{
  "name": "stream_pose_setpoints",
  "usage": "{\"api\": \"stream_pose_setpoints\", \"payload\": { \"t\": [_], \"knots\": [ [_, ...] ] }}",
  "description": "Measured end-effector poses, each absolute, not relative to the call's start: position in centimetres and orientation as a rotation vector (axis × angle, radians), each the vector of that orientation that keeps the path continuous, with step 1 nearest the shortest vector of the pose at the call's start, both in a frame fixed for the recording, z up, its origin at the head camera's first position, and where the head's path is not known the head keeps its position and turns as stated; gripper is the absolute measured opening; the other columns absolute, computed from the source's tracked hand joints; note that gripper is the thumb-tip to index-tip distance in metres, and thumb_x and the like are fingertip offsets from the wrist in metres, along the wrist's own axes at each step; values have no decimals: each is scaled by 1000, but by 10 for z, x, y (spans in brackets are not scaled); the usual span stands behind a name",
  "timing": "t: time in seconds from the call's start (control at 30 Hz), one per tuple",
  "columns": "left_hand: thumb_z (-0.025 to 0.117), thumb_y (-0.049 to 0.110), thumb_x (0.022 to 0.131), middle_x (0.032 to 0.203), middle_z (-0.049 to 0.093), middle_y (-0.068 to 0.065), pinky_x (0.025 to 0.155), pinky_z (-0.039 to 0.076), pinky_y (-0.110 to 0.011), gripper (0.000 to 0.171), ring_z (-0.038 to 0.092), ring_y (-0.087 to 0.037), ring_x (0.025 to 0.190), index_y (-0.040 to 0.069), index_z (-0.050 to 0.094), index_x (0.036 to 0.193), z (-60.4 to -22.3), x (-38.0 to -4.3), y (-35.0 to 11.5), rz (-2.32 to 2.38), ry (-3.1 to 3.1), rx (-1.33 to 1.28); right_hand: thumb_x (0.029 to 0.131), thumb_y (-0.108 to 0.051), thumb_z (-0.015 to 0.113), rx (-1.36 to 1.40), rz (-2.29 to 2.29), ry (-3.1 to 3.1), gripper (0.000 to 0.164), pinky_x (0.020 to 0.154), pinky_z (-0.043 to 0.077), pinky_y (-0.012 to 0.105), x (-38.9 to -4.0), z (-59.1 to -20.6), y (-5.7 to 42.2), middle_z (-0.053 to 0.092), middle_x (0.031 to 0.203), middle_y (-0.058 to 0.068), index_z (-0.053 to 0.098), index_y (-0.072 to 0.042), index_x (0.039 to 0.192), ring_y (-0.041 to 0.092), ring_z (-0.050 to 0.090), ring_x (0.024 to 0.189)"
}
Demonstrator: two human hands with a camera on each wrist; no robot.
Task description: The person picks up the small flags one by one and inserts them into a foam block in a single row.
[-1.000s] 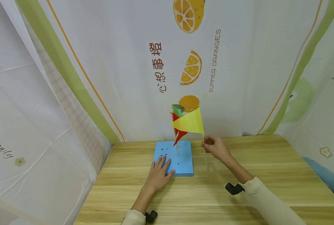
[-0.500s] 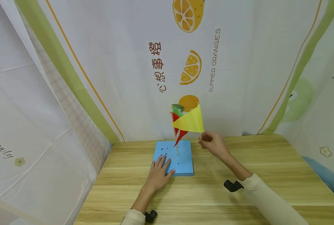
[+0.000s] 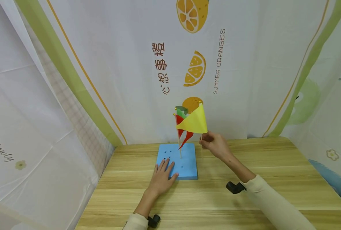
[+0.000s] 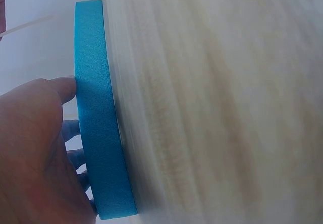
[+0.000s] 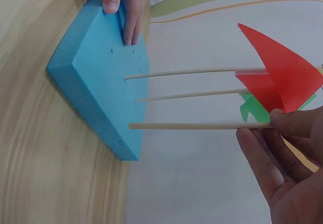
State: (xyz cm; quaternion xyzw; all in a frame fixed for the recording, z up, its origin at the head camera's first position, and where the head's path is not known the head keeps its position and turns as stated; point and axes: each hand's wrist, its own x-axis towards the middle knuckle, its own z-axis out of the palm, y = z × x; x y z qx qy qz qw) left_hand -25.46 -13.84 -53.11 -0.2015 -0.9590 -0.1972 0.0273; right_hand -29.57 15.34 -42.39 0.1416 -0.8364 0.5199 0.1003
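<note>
My right hand (image 3: 216, 145) pinches the wooden stick (image 5: 192, 126) of a yellow pennant flag (image 3: 194, 121) between thumb and fingertips. The stick is nearly upright; its lower end shows just right of the block in the head view and overlaps the block's edge in the right wrist view. My left hand (image 3: 160, 179) lies with spread fingers on the near left of a blue foam block (image 3: 189, 174). Small holes dot the block's top. Two sticks stand in it, bearing a red flag (image 5: 282, 67) and a green flag (image 5: 257, 108). Gold beads top the sticks.
The block lies on a wood-grain table (image 3: 204, 204) near its back edge. A white curtain (image 3: 124, 80) with printed oranges hangs behind, and more printed cloth hangs at both sides. Black wrist-worn devices sit at each cream sleeve (image 3: 273, 201).
My right hand has carried the yellow flag leftward and slightly up, toward the block's right side. The left hand and the block have stayed in place.
</note>
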Motion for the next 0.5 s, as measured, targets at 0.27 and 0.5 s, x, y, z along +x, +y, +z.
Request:
{"api": "stream_pose_setpoints", "payload": {
  "t": [0.27,0.5],
  "knots": [
    [52,46,110,172,32,-23,130,19,-69,65,26,-46,162,5,47,161,-530,-254,-138,-611,-2960,-623,98,-8,77,436,1515,-2471,12,78,68,35,-294,-415,147,77,101,16,72,1,105,31,79,91],
    [53,45,111,172,33,-23,130,19,-69,64,26,-46,162,6,47,161,-531,-254,-138,-608,-2960,-621,97,-6,78,468,1539,-2451,15,80,68,37,-292,-411,140,77,102,16,72,0,110,32,78,97]
  ]
}}
